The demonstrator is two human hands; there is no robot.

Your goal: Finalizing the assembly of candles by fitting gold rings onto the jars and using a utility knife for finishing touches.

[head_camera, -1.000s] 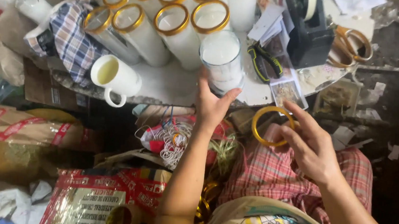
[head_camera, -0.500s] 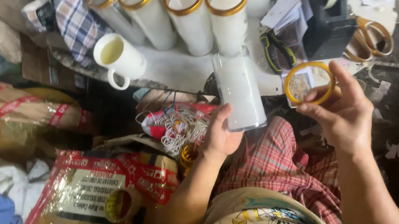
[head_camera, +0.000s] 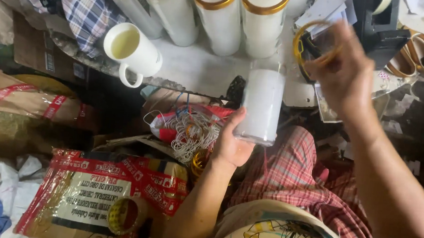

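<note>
The desk (head_camera: 195, 70), a pale slab crowded to its near edge, carries a row of tall white candles in glass (head_camera: 220, 19), each already capped with a gold rim. The one in hand, a glass candle (head_camera: 262, 105) of the same kind but with a bare top, is held off the desk just below that near edge, upright with a slight tilt. It is probably heavy for its width, stiff, smooth-sided and breakable, so a full wrap around the lower wall looks the safest hold; the left hand (head_camera: 230, 145) has it that way, its grip closed about the base with the thumb up the side.

The right hand (head_camera: 344, 76) is above and to the right, its grip pinched on a thin gold ring (head_camera: 312, 44), likely light and easily bent, best held by its edge.

On the desk's left part stands a white mug (head_camera: 134, 52) of yellowish liquid, close to the edge and easily knocked. Scissors with tan handles (head_camera: 419, 52) lie at the right end. Below the edge, a tangle of white string (head_camera: 193, 132) lies just beside the left wrist.
</note>
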